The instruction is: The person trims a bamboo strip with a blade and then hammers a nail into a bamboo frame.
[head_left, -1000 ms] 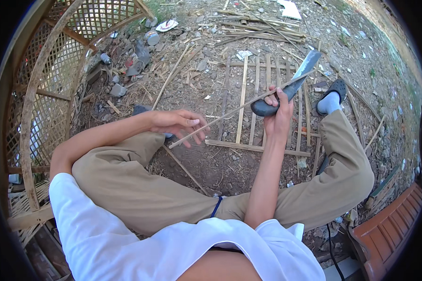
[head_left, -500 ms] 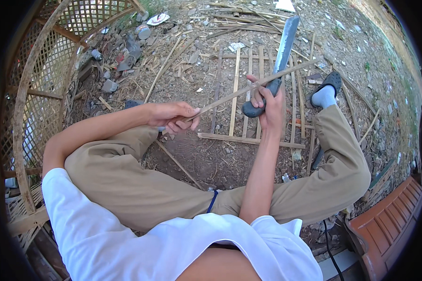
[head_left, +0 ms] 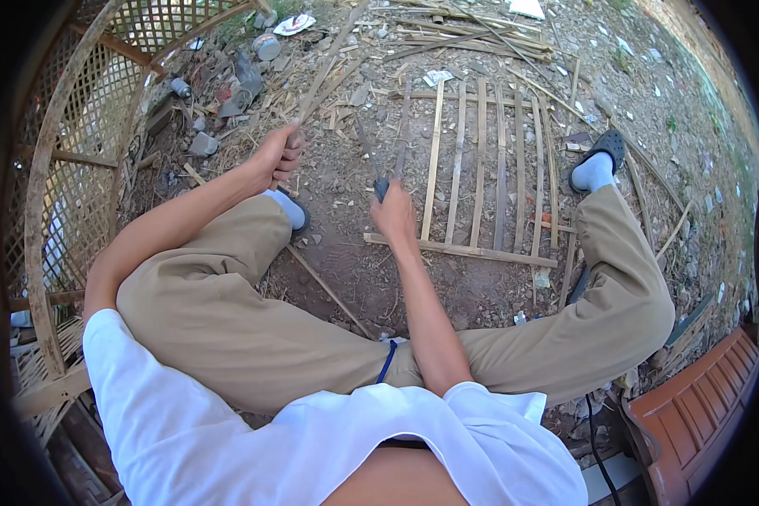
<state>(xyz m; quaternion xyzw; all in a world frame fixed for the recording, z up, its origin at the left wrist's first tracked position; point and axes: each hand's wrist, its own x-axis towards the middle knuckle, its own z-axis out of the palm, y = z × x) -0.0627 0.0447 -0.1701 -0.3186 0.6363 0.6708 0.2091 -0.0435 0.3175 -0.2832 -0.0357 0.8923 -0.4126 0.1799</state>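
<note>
Two grips: left hand [head_left: 278, 158] clamped on thin brown wooden strip [head_left: 332, 61], right hand [head_left: 395, 215] on dark-handled metal machete [head_left: 381, 186]; glancing stroke probably risked cutting the left.

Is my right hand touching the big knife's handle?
Touching. The head view shows it: the dark handle runs straight into the closed right hand, with no gap between them.

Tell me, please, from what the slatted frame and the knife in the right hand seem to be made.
Slatted frame: probably bamboo or wood, unvarnished; its strips look matt, tan to grey. Knife: thin grey blade, likely bare metal; the dark handle could be plastic or rubber.
</note>
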